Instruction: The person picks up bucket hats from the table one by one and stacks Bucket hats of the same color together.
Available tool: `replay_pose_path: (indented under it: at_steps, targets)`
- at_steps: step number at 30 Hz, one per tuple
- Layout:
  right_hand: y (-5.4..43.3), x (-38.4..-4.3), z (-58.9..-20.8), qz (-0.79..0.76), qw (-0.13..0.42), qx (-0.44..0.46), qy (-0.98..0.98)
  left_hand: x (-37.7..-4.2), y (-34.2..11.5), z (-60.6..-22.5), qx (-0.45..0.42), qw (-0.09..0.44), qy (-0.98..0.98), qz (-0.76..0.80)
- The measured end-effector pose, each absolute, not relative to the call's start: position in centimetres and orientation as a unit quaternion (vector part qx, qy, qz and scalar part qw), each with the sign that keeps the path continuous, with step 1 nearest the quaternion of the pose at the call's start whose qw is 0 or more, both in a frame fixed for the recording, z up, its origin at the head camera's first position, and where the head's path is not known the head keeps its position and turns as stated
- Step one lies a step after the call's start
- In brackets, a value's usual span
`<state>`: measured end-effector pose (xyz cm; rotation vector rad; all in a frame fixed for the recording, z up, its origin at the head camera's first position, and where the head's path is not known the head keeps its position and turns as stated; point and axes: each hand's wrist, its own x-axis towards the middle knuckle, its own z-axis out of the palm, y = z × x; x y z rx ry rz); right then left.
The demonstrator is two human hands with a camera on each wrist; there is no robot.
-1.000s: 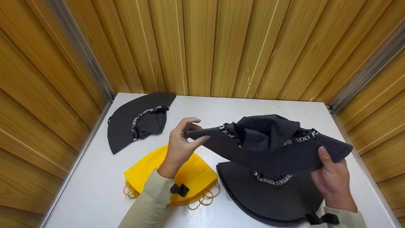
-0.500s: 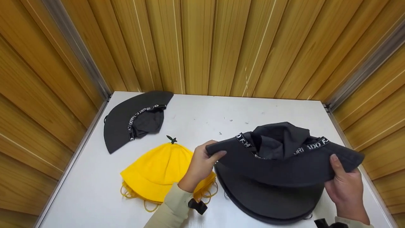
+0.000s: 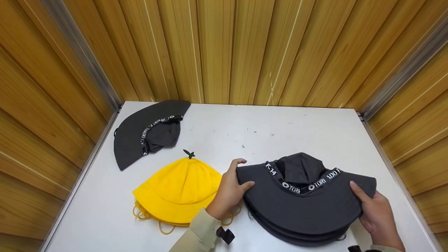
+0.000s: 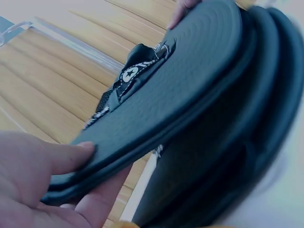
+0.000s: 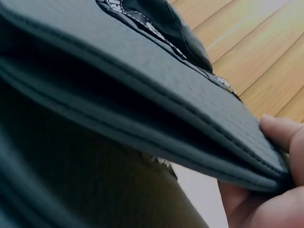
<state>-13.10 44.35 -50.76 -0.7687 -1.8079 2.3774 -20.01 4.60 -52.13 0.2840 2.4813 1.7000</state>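
A dark grey bucket hat point(image 3: 301, 210), folded flat with its brim in a half-round, is held between both hands. My left hand point(image 3: 229, 190) pinches the brim's left corner, thumb on top and fingers beneath. At the right corner my right hand point(image 3: 378, 211) grips the brim in the same way. The crown point(image 3: 302, 168) lies crumpled at the back, behind a black band with white lettering. Below it are more dark hats point(image 3: 280, 238), mostly covered; in the left wrist view their stacked brims point(image 4: 280, 71) show under the held brim point(image 4: 156, 104).
Left of the hats lies a yellow hat point(image 3: 175, 185) with a green leaf tip and looped yellow cords, partly behind the left forearm. Another folded dark hat point(image 3: 150, 133) lies at the far left of the white table point(image 3: 224, 122). Wood-panelled walls point(image 3: 217, 52) enclose the table.
Both hands have lowered the dark hat onto the hats beneath, its brim turning to face up. The left hand has moved right and down, uncovering the yellow hat's top.
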Motion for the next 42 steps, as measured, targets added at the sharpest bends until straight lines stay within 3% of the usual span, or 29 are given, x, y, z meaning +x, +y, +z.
replay_pose_path:
  at_steps: [6,16,21,29,35,42]
  targets:
    - [44.2,-13.5,-51.9,0.574,0.011,-0.322,-0.752,-19.9,5.1,-51.9,0.109,0.038,0.877,0.466]
    - [44.5,-14.0,-52.4,0.331,-0.042,-0.317,-0.888,-20.0,5.6,-51.7,0.153,0.014,0.954,0.259]
    - [44.2,-13.9,-52.8,0.269,-0.045,-0.302,-0.913,-20.0,5.7,-51.9,0.180,0.019,0.966,0.186]
    - [42.3,-13.2,-51.1,0.230,-0.035,-0.300,-0.925,-20.2,5.5,-51.9,0.220,0.027,0.952,0.212]
    - [38.1,-12.5,-48.7,0.218,0.011,-0.193,-0.957,-20.1,5.4,-52.0,0.225,0.037,0.951,0.207]
    - [34.1,-11.6,-48.4,0.205,-0.054,-0.047,-0.976,-20.1,5.3,-51.8,0.220,0.039,0.950,0.216]
